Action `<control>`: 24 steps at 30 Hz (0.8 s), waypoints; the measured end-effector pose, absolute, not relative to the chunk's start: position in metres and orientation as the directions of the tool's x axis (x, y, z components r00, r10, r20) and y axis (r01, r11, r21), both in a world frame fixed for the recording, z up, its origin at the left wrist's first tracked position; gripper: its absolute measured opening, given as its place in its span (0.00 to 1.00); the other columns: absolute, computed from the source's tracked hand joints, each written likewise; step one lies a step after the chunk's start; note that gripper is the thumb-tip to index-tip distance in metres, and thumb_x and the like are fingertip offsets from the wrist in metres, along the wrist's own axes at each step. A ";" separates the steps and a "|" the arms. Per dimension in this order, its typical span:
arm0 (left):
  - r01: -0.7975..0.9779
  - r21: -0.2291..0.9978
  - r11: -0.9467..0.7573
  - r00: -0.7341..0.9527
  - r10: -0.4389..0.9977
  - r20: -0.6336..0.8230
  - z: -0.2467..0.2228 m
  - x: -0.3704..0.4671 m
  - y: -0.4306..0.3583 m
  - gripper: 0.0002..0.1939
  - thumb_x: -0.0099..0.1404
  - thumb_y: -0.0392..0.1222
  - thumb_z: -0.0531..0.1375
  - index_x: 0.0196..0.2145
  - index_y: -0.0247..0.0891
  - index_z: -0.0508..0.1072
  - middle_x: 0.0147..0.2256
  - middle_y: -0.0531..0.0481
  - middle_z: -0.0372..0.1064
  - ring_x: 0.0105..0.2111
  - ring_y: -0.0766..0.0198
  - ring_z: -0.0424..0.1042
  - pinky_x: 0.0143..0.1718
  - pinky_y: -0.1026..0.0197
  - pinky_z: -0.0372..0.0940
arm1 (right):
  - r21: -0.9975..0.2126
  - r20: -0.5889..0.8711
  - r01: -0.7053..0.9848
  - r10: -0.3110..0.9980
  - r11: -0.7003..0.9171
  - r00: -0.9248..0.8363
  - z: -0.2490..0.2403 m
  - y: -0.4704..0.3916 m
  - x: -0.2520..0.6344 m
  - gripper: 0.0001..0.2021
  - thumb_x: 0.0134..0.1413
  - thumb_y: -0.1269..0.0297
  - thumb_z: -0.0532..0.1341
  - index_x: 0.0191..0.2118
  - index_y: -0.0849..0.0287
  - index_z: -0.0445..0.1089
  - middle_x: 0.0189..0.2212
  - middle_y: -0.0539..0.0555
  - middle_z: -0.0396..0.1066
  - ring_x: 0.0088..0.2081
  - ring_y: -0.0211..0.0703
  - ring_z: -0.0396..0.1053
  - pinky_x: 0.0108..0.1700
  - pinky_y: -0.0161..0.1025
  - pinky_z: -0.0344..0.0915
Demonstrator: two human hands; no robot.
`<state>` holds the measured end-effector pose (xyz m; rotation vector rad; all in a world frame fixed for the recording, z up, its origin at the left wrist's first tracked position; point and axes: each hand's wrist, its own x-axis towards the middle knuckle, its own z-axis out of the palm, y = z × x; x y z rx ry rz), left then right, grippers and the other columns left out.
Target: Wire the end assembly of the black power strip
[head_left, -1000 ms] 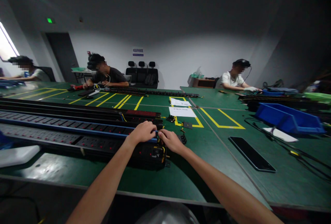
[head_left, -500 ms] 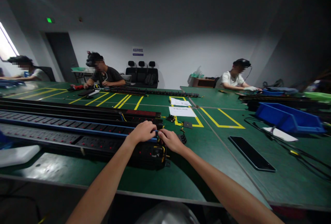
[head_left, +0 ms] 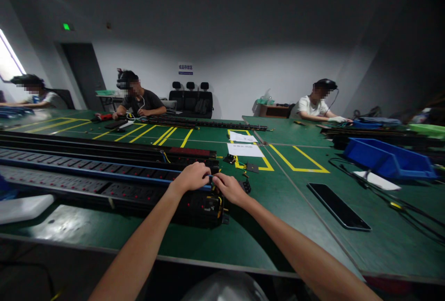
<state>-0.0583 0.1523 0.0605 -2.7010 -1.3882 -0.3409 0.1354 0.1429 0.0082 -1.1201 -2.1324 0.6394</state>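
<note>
Long black power strips lie side by side across the table's left part, with rows of sockets and red marks. My left hand [head_left: 192,176] is closed over the right end of the blue-edged power strip [head_left: 139,176]. Close against it, my right hand [head_left: 230,188] is closed at the strip's end, its fingertips almost meeting the left ones; what they pinch is hidden. Nearest me lies another power strip [head_left: 156,196], with yellow wires [head_left: 219,203] at its open end. A small black bracket [head_left: 245,186] rests just beyond my right hand.
Right of my arms lies a phone [head_left: 339,206] on the green table [head_left: 295,245]. Further right are a blue bin [head_left: 385,157] and black cables [head_left: 399,208]. Paper sheets [head_left: 245,150] and small black plates [head_left: 252,167] lie ahead. Several people sit across the tables.
</note>
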 end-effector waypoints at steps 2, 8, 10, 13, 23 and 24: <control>0.812 0.020 -0.583 0.563 0.792 0.237 0.061 -0.058 0.152 0.12 0.66 0.41 0.55 0.40 0.41 0.78 0.39 0.45 0.73 0.43 0.56 0.72 0.45 0.58 0.66 | -0.666 0.310 0.536 0.846 0.518 -0.434 0.009 0.142 0.135 0.16 0.70 0.57 0.50 0.44 0.57 0.73 0.25 0.50 0.73 0.29 0.41 0.71 0.32 0.33 0.58; 0.809 0.017 -0.588 0.568 0.788 0.238 0.061 -0.059 0.152 0.13 0.66 0.41 0.54 0.40 0.40 0.78 0.39 0.45 0.73 0.43 0.56 0.72 0.45 0.58 0.66 | -0.667 0.309 0.536 0.847 0.517 -0.433 0.010 0.141 0.135 0.16 0.69 0.57 0.50 0.44 0.57 0.73 0.25 0.50 0.73 0.29 0.41 0.71 0.32 0.33 0.58; 0.810 0.019 -0.587 0.567 0.789 0.236 0.061 -0.059 0.153 0.13 0.66 0.42 0.54 0.40 0.40 0.78 0.39 0.45 0.73 0.42 0.56 0.72 0.44 0.58 0.66 | -0.666 0.308 0.538 0.848 0.516 -0.431 0.010 0.141 0.135 0.16 0.69 0.57 0.50 0.44 0.57 0.73 0.25 0.50 0.73 0.29 0.42 0.71 0.32 0.33 0.58; 0.813 0.028 -0.582 0.561 0.794 0.236 0.060 -0.060 0.153 0.13 0.66 0.42 0.54 0.41 0.41 0.78 0.39 0.45 0.73 0.43 0.55 0.72 0.44 0.58 0.66 | -0.666 0.308 0.538 0.847 0.517 -0.433 0.011 0.141 0.135 0.16 0.69 0.57 0.50 0.44 0.57 0.73 0.25 0.50 0.73 0.29 0.42 0.71 0.32 0.33 0.58; 0.817 0.005 -0.577 0.561 0.797 0.226 0.060 -0.059 0.152 0.13 0.66 0.42 0.54 0.41 0.41 0.78 0.39 0.45 0.73 0.44 0.55 0.72 0.46 0.58 0.66 | -0.661 0.310 0.539 0.845 0.522 -0.436 0.008 0.143 0.135 0.16 0.70 0.57 0.50 0.43 0.57 0.73 0.24 0.50 0.73 0.28 0.41 0.71 0.31 0.33 0.56; 0.817 0.006 -0.576 0.561 0.797 0.224 0.061 -0.059 0.152 0.13 0.66 0.42 0.54 0.41 0.41 0.78 0.39 0.45 0.73 0.44 0.55 0.72 0.46 0.58 0.66 | -0.663 0.310 0.538 0.845 0.521 -0.435 0.008 0.143 0.135 0.16 0.70 0.57 0.50 0.43 0.57 0.73 0.24 0.50 0.73 0.28 0.41 0.71 0.31 0.33 0.56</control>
